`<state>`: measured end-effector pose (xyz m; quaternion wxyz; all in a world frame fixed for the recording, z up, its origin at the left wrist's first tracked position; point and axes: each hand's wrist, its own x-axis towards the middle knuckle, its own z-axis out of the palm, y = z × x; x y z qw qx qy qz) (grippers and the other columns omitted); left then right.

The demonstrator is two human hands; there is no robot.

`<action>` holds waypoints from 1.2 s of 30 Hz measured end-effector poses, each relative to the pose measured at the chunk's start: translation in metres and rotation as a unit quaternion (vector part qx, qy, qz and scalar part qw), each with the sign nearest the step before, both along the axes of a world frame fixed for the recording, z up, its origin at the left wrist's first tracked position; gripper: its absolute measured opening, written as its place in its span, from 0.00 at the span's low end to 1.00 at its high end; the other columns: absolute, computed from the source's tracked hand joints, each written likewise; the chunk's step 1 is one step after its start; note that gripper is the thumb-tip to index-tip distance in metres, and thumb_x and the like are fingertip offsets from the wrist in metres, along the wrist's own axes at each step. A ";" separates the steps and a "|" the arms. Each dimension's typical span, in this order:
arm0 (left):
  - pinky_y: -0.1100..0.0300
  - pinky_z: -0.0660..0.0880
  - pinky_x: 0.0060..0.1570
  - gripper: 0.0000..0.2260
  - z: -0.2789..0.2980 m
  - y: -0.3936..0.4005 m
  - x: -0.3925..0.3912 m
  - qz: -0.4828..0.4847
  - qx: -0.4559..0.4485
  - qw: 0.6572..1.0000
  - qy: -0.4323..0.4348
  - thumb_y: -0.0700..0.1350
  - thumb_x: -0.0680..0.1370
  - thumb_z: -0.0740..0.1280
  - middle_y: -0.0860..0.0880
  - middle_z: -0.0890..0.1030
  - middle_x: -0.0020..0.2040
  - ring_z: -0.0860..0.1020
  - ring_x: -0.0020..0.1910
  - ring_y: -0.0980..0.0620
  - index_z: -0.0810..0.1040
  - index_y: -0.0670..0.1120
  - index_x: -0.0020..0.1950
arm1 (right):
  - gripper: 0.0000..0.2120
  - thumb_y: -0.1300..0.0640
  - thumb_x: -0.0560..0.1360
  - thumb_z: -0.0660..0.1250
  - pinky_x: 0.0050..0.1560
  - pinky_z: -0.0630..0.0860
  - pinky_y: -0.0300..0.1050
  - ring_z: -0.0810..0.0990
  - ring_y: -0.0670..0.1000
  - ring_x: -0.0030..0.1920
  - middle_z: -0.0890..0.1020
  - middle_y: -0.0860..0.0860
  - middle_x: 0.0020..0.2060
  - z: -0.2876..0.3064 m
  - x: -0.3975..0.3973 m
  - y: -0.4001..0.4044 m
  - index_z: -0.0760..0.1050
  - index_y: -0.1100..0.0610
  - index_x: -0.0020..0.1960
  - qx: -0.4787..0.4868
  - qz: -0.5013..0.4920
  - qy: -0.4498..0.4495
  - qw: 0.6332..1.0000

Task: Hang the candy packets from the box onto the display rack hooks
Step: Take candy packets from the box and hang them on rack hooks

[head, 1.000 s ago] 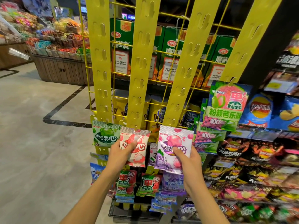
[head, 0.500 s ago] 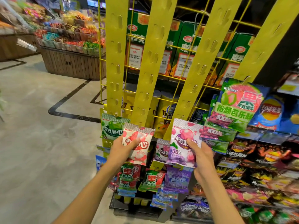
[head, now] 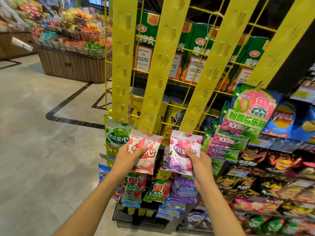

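My left hand (head: 127, 157) grips a red-and-white candy packet (head: 146, 149) with its top edge up against the lower end of the second yellow hook strip (head: 158, 68). My right hand (head: 198, 163) holds a pink-and-purple candy packet (head: 183, 147) at the bottom of the third yellow strip (head: 211, 68). A green candy packet (head: 116, 134) hangs from the first strip (head: 123, 57), just left of my left hand. More packets (head: 153, 189) hang lower on the rack. No box is in view.
A large pink-green candy bag (head: 250, 109) and others hang on the fourth strip at right. Snack shelves (head: 281, 176) fill the right side. Green cartons (head: 196, 48) stand behind the wire grid. A wooden display stand (head: 73, 63) sits at back left across open floor.
Both hands have kept their packets and held them up at the strip ends; the view has shifted so the rack sits more to the right and closer.
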<state>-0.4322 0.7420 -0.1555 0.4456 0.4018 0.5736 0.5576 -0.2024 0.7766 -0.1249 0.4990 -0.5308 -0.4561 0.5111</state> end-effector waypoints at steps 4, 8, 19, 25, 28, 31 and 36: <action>0.49 0.82 0.51 0.13 -0.001 0.001 -0.001 -0.010 0.009 1.000 -0.008 0.54 0.76 0.74 0.53 0.88 0.47 0.87 0.48 0.51 0.81 0.50 0.57 | 0.07 0.55 0.79 0.71 0.52 0.72 0.47 0.81 0.45 0.47 0.85 0.44 0.46 -0.006 0.001 0.002 0.82 0.56 0.54 -0.005 -0.014 -0.014 1.000; 0.47 0.82 0.54 0.12 -0.002 0.003 0.001 -0.018 0.004 1.000 0.011 0.53 0.77 0.73 0.54 0.88 0.48 0.86 0.48 0.53 0.81 0.51 0.59 | 0.06 0.56 0.78 0.72 0.52 0.71 0.53 0.81 0.51 0.44 0.83 0.46 0.37 -0.015 -0.001 0.002 0.80 0.57 0.44 -0.020 -0.026 -0.030 0.999; 0.48 0.81 0.58 0.15 -0.010 0.001 0.002 -0.070 -0.023 0.997 0.032 0.60 0.76 0.72 0.54 0.88 0.51 0.85 0.51 0.54 0.83 0.52 0.57 | 0.27 0.38 0.73 0.73 0.37 0.63 0.45 0.66 0.50 0.32 0.64 0.51 0.32 -0.049 -0.002 -0.001 0.62 0.56 0.36 -0.107 -0.003 -0.088 0.990; 0.37 0.80 0.53 0.32 -0.025 0.005 -0.009 -0.028 -0.067 0.997 0.021 0.71 0.67 0.75 0.39 0.85 0.46 0.83 0.48 0.36 0.83 0.41 0.50 | 0.25 0.37 0.73 0.72 0.38 0.85 0.50 0.84 0.49 0.34 0.82 0.50 0.39 -0.059 -0.005 -0.007 0.73 0.58 0.53 -0.120 -0.020 -0.061 0.991; 0.46 0.77 0.45 0.35 -0.037 0.011 -0.013 0.001 -0.094 0.995 0.024 0.74 0.63 0.76 0.43 0.74 0.38 0.74 0.40 0.46 0.72 0.41 0.39 | 0.26 0.37 0.71 0.73 0.36 0.83 0.47 0.85 0.55 0.37 0.85 0.60 0.47 -0.063 -0.005 -0.011 0.70 0.59 0.46 -0.109 -0.036 -0.074 0.991; 0.46 0.80 0.45 0.38 -0.041 0.010 -0.011 0.008 -0.128 0.992 -0.013 0.75 0.59 0.77 0.44 0.81 0.45 0.79 0.41 0.44 0.76 0.42 0.47 | 0.23 0.41 0.74 0.73 0.38 0.83 0.47 0.83 0.54 0.36 0.84 0.60 0.45 -0.070 -0.003 -0.015 0.69 0.60 0.46 -0.100 -0.034 -0.085 0.991; 0.54 0.78 0.41 0.30 -0.042 -0.002 0.001 0.015 -0.145 0.985 -0.093 0.58 0.68 0.79 0.46 0.86 0.45 0.81 0.37 0.50 0.78 0.44 0.63 | 0.15 0.49 0.77 0.73 0.41 0.81 0.50 0.79 0.56 0.35 0.83 0.63 0.48 -0.086 0.002 -0.021 0.69 0.57 0.49 -0.142 -0.027 -0.054 0.988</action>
